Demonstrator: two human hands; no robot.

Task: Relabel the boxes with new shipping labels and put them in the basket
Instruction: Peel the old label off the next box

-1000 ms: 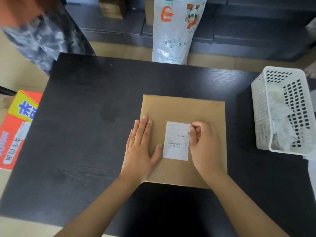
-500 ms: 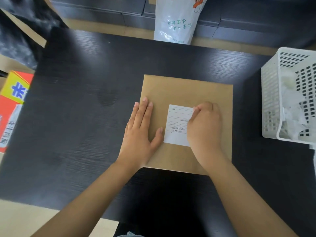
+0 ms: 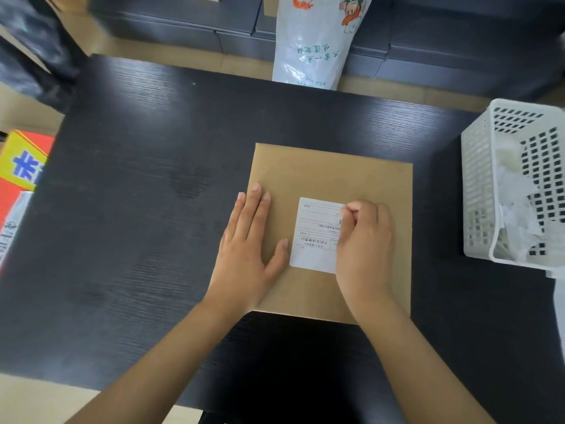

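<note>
Your left hand [image 3: 250,243] lay flat and open on the brown box [image 3: 330,179] mid-table. Your right hand [image 3: 363,240] curled shut, picking at the label [image 3: 315,237]. Next, I think, peel slowly.

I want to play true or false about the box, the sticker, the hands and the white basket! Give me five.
1. The left hand lies flat on the brown box. True.
2. The white label is stuck on the black table. False: it sits on top of the box.
3. The right hand covers the label's right side, fingers curled at its top corner. True.
4. The box is inside the white basket. False: the box lies on the table, and the basket stands apart to its right.
5. The basket is empty. False: crumpled white paper scraps are in it.
</note>
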